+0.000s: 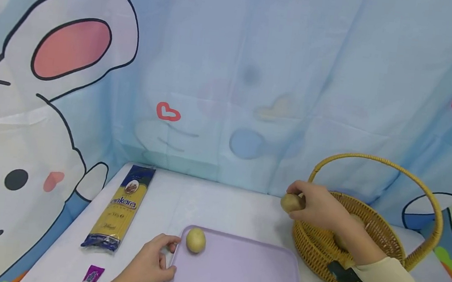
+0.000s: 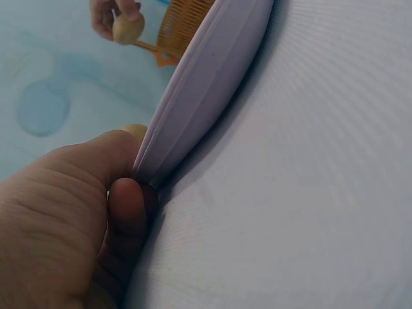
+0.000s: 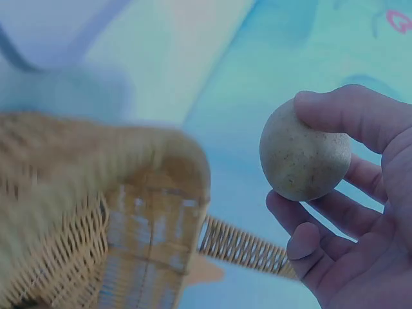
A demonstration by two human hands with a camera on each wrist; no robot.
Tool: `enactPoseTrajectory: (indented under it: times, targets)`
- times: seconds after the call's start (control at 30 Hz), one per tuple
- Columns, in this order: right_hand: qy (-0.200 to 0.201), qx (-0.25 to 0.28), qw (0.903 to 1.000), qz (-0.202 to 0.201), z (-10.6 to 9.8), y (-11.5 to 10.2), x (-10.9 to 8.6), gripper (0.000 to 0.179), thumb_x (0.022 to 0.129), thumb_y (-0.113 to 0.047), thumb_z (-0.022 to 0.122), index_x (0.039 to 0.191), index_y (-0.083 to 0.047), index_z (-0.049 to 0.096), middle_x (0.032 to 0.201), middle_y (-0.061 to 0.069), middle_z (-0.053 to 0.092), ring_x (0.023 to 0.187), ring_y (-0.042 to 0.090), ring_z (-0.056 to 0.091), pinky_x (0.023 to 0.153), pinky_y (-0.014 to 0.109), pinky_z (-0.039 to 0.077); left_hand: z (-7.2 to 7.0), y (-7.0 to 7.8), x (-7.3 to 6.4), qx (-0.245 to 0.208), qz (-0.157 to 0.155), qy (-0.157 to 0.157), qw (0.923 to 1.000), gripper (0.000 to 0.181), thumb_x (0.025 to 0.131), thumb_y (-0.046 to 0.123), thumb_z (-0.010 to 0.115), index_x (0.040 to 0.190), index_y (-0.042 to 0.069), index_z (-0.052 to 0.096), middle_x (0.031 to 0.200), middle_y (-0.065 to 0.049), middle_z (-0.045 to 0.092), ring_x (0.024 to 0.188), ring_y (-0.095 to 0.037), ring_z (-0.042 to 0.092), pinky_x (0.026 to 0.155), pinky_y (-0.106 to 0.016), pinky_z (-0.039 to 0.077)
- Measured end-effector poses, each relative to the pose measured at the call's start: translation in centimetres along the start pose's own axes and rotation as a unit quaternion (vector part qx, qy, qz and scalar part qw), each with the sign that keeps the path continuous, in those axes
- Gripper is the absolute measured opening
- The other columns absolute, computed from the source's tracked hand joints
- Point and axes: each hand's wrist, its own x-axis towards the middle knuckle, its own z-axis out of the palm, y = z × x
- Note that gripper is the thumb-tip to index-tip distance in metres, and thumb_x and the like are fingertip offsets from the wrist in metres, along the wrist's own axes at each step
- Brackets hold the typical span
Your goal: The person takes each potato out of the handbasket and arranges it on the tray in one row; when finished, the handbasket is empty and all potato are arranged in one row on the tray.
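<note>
My right hand [image 1: 320, 207] holds a potato [image 3: 302, 151] between thumb and fingers, just above the left rim of a wicker basket [image 1: 386, 224]. More potatoes lie inside the basket, partly hidden by my forearm. A lilac tray [image 1: 236, 272] lies on the table in front of me. My left hand [image 1: 149, 262] grips its left edge near the far corner; in the left wrist view, curled fingers [image 2: 125, 199] meet the tray's rim [image 2: 206, 84]. Another potato [image 1: 196, 240] sits on the tray in that corner, close to my left fingertips.
A yellow and blue pack of spaghetti [image 1: 119, 208] lies left of the tray. Nearer me is a small purple packet [image 1: 90, 279]. The basket's tall handle [image 1: 374, 159] arches over it. A printed blue curtain [image 1: 225, 76] hangs behind the table [image 1: 211, 200].
</note>
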Motion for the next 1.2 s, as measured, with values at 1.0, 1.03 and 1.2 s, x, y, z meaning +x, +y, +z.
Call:
enactPoseTrajectory:
  times: [1.0, 1.03, 1.2]
  targets:
    - [-0.017, 0.005, 0.9969, -0.077, 10.1, -5.1, 2.2, 0.042, 0.067, -0.015, 0.082, 0.102, -0.019, 0.061, 0.094, -0.012, 0.060, 0.083, 0.008, 0.053, 0.071, 0.029, 0.047, 0.1, -0.4, 0.1, 0.010, -0.008, 0.002, 0.9999, 0.061, 0.077, 0.009, 0.074, 0.133, 0.008, 0.051, 0.109, -0.003, 0.051, 0.053, -0.011, 0.056, 0.041, -0.028, 0.052]
    - [-0.020, 0.009, 0.9969, -0.075, 10.4, -5.3, 2.2, 0.042, 0.066, -0.015, 0.082, 0.102, -0.020, 0.061, 0.094, -0.012, 0.060, 0.082, 0.008, 0.053, 0.071, 0.029, 0.047, 0.1, -0.4, 0.1, 0.010, -0.008, 0.002, 0.9999, 0.061, 0.077, 0.009, 0.075, 0.133, 0.009, 0.051, 0.109, -0.003, 0.052, 0.053, -0.010, 0.056, 0.041, -0.028, 0.052]
    - [-0.029, 0.026, 0.9968, -0.070, 11.9, -6.3, 2.4, 0.043, 0.066, -0.017, 0.082, 0.102, -0.019, 0.060, 0.095, -0.011, 0.060, 0.083, 0.008, 0.054, 0.071, 0.029, 0.047, 0.0, -0.3, 0.1, 0.007, 0.004, 0.000, 1.0000, 0.061, 0.076, 0.006, 0.074, 0.133, 0.006, 0.051, 0.108, -0.005, 0.051, 0.051, -0.009, 0.055, 0.040, -0.028, 0.052]
